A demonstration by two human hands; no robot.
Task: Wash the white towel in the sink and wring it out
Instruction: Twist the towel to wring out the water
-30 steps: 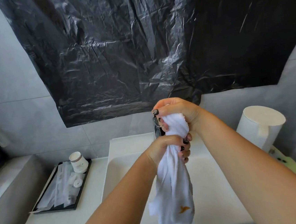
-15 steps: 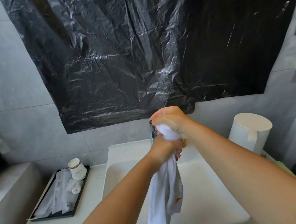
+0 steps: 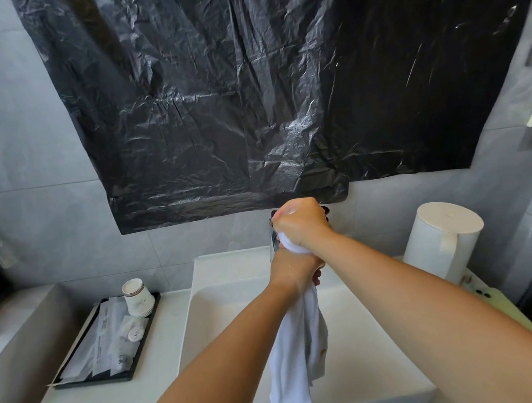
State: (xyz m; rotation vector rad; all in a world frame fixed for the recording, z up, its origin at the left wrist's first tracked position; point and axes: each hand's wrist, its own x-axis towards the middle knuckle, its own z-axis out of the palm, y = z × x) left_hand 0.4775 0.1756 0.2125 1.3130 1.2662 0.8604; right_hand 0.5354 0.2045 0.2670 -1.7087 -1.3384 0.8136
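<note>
The white towel (image 3: 294, 357) hangs twisted above the white rectangular sink (image 3: 226, 270), its loose end with a small orange mark dangling near the basin's front. My right hand (image 3: 302, 225) grips the towel's bunched top end, back of the hand toward the camera. Directly below it, my left hand (image 3: 292, 268) grips the towel too, wrist bent, fingers wrapped round the cloth. The faucet is mostly hidden behind both hands.
A black tray (image 3: 78, 359) with wrapped amenities and stacked paper cups (image 3: 138, 297) lies on the counter left of the sink. A white kettle (image 3: 441, 243) stands at the right. Black plastic sheeting (image 3: 263, 88) covers the wall above.
Both hands have rotated against each other on the towel, tightening the twist. The hanging part has drawn narrower, and the two hands sit closer together.
</note>
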